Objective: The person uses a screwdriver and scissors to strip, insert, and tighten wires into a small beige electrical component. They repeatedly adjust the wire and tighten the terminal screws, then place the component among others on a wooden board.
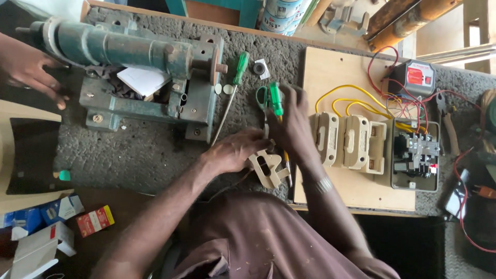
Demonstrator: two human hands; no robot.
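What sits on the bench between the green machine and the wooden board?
In the head view, a green-handled screwdriver lies between the green machine and the wooden board, with two small discs beside it.

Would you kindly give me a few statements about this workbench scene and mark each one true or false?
1. The right hand holds a green-handled screwdriver. True.
2. The left hand rests on a cream fuse part. True.
3. The wooden board carries blue wires. False: the wires above the fuse holders are yellow.
4. A second green screwdriver lies beside the green machine. True.
5. Another person's hand holds pliers. False: it is empty, beside the machine.
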